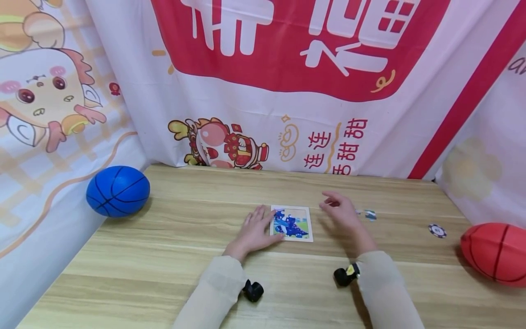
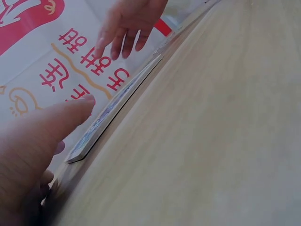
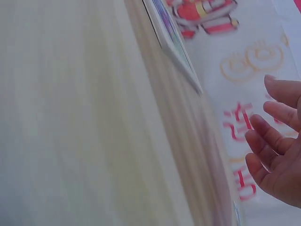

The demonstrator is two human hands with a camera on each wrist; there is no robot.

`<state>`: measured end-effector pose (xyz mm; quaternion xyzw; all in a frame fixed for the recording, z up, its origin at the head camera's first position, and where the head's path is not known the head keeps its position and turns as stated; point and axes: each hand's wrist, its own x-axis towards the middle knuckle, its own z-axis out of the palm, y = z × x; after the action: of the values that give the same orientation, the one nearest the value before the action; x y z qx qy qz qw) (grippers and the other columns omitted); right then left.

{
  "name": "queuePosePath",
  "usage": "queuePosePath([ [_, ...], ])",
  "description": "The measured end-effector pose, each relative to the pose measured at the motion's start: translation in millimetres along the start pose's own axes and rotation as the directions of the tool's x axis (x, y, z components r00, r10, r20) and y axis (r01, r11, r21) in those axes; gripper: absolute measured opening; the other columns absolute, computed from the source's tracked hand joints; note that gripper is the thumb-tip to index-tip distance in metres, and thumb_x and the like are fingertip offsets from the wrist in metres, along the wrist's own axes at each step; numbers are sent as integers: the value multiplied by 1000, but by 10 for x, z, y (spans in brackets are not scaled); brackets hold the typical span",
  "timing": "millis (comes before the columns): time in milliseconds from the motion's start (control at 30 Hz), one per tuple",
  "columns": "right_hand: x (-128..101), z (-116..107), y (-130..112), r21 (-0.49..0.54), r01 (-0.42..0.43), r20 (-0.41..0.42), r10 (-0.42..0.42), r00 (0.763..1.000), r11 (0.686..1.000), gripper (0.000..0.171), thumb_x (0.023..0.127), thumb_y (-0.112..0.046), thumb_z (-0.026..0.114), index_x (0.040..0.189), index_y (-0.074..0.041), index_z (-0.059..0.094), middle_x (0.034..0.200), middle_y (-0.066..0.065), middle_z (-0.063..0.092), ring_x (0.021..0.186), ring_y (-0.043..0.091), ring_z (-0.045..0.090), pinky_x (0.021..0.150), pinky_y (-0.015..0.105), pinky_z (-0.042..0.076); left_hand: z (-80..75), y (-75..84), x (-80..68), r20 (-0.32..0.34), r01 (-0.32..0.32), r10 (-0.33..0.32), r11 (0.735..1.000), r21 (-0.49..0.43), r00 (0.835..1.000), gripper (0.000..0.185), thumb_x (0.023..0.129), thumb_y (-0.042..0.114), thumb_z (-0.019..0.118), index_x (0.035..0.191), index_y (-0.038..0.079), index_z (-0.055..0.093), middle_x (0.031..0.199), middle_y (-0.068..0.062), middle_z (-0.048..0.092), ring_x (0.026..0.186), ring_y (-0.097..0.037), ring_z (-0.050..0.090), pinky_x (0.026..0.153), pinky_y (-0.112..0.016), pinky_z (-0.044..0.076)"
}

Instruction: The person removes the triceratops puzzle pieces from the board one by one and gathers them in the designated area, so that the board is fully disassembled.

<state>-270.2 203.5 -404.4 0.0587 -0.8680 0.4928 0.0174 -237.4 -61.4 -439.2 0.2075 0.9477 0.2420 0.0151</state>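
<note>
A small jigsaw board (image 1: 291, 223) with a white frame and a blue picture lies flat on the wooden table (image 1: 172, 256). My left hand (image 1: 255, 230) rests flat beside it, fingers straight, thumb touching the board's left edge (image 2: 110, 115). My right hand (image 1: 341, 211) hovers just right of the board with relaxed fingers (image 3: 275, 136) and holds nothing. A couple of loose puzzle pieces (image 1: 369, 214) lie just beyond the right hand. The board's edge (image 3: 171, 44) shows in the right wrist view.
A blue ball (image 1: 118, 190) sits at the table's left edge against the cloth. A red ball (image 1: 495, 252) sits at the right edge, with a small round chip (image 1: 437, 230) near it. Printed cloth banners (image 1: 287, 91) wall in the back and sides.
</note>
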Motion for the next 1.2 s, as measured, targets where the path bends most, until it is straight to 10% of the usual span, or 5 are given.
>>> queuePosePath([
  [500,93,694,-265,30,30,102,-33,994,999,29,82,-12,59,108,-1,58,91,7,58,85,21,52,77,34,42,-13,-47,12,-16,34,-33,996,77,999,73,80,58,43,135,12,30,141,-18,8,128,-28,2,101,-42,4],
  [1200,68,928,-196,-134,150,69,-142,987,979,12,74,-6,66,85,-2,67,87,7,53,82,22,50,75,36,42,-35,-22,-9,-1,13,-13,995,101,1000,68,81,56,42,135,16,31,140,-20,9,128,-29,2,101,-43,4],
])
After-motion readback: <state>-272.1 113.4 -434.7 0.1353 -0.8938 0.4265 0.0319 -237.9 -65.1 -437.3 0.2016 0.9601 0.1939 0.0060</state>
